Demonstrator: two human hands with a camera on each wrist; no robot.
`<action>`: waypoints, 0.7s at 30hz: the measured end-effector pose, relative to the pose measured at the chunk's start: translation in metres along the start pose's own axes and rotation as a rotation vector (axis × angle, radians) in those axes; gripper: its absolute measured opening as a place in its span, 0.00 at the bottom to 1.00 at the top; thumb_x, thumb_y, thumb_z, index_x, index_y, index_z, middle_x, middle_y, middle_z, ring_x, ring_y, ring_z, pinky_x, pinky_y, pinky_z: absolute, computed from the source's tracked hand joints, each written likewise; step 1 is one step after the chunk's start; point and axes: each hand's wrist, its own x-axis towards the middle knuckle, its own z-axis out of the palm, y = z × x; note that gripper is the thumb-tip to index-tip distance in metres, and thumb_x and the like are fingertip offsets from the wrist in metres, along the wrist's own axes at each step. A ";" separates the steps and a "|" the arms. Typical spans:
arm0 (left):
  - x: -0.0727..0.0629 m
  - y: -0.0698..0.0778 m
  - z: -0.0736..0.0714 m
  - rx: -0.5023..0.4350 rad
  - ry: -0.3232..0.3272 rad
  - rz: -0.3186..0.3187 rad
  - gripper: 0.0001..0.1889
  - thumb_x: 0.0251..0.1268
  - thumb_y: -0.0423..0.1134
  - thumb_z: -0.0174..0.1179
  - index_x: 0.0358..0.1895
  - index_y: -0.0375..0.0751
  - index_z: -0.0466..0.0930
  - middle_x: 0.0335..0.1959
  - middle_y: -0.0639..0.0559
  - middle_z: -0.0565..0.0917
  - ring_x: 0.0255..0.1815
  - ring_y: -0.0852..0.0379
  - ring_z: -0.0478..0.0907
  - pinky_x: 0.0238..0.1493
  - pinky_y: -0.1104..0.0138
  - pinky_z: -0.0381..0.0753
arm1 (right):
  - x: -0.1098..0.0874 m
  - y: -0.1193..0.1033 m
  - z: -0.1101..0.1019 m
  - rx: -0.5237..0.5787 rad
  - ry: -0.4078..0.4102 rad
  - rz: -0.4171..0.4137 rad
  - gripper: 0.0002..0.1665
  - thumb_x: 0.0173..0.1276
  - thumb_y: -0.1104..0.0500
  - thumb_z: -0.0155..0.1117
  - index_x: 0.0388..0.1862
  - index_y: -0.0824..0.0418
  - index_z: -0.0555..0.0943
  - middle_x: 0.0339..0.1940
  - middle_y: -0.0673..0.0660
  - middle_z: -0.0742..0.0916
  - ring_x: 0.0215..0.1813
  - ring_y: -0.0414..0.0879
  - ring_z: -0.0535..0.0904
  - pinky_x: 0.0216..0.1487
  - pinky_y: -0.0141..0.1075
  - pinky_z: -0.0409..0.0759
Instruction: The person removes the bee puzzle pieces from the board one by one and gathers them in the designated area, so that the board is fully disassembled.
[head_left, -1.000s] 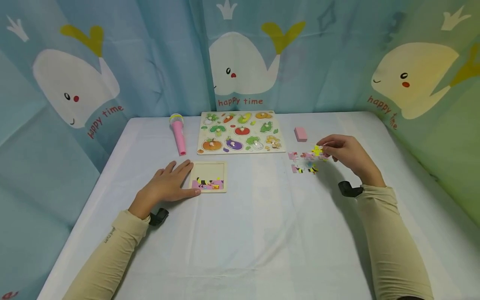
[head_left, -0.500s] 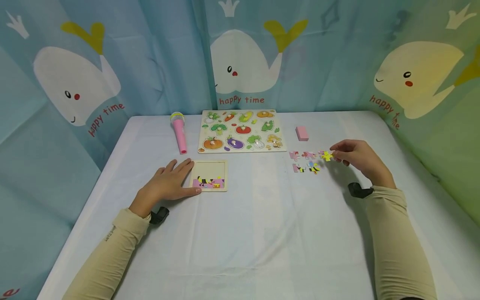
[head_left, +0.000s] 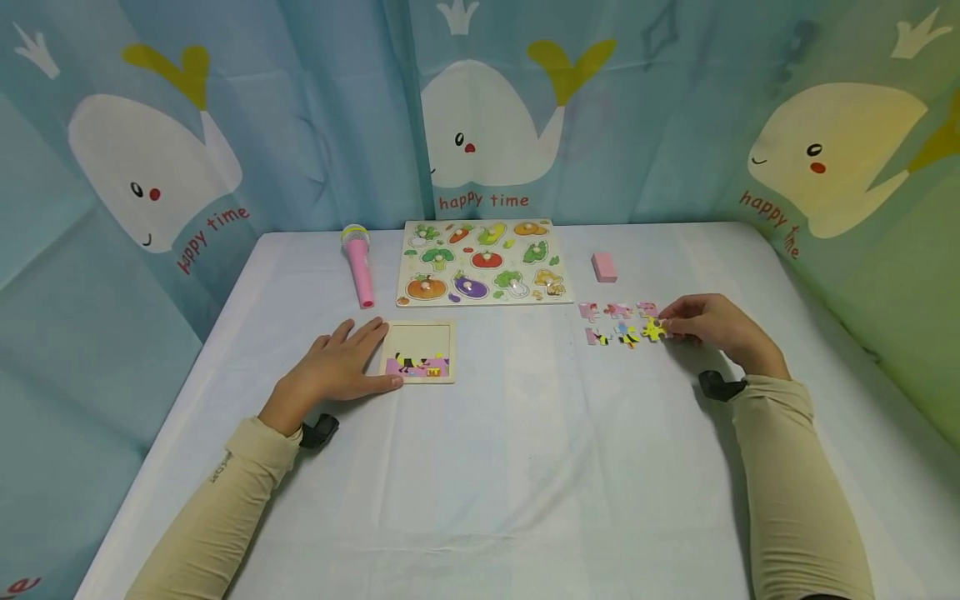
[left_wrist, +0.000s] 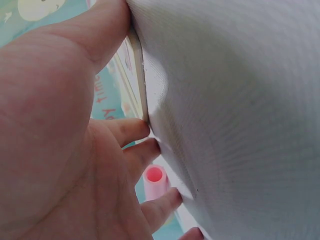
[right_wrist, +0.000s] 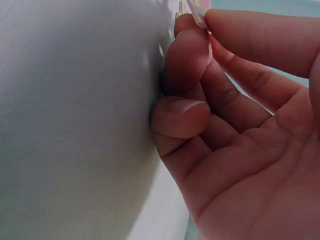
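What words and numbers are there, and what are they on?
"happy time": curtain, by the left whale.
"happy time": curtain, by the middle whale.
"happy time": curtain, by the right whale, creased.
"time": curtain, sideways, left wrist view; word before partly hidden.
Curtain's bottom-left red writing: cut off.
Left sleeve: too small to read.
Yellow patch in puzzle frame: too small.
Numbers: none readable.

I see the yellow puzzle piece (head_left: 653, 330) beside loose pieces (head_left: 618, 311). The square tray (head_left: 422, 340) is filled along its near side.

Wht-cloth tbl (head_left: 480, 467) | far L-R: pink mic (head_left: 361, 271), veg brd (head_left: 459, 278), pink blk (head_left: 604, 267) | nearer L-R: sm frame (head_left: 420, 340), puzzle pcs (head_left: 618, 311)
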 end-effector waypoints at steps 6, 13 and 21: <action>0.000 0.000 0.000 0.003 0.005 0.005 0.54 0.71 0.68 0.62 0.87 0.36 0.52 0.87 0.38 0.52 0.85 0.27 0.45 0.76 0.29 0.50 | 0.001 0.001 0.002 -0.009 -0.005 -0.020 0.21 0.81 0.58 0.65 0.61 0.73 0.80 0.42 0.56 0.84 0.40 0.49 0.77 0.38 0.38 0.77; 0.000 0.000 0.000 0.000 -0.005 -0.003 0.54 0.72 0.67 0.62 0.87 0.36 0.52 0.88 0.38 0.52 0.85 0.27 0.44 0.77 0.29 0.49 | 0.002 0.000 0.003 -0.044 -0.003 -0.050 0.19 0.79 0.60 0.66 0.58 0.75 0.81 0.41 0.57 0.85 0.39 0.48 0.77 0.37 0.38 0.77; -0.001 0.001 -0.001 -0.001 -0.005 0.010 0.53 0.73 0.66 0.62 0.87 0.36 0.51 0.88 0.37 0.52 0.85 0.26 0.44 0.76 0.29 0.50 | 0.002 0.000 0.003 -0.072 0.002 -0.040 0.19 0.80 0.60 0.65 0.58 0.75 0.81 0.42 0.57 0.86 0.40 0.49 0.77 0.38 0.38 0.77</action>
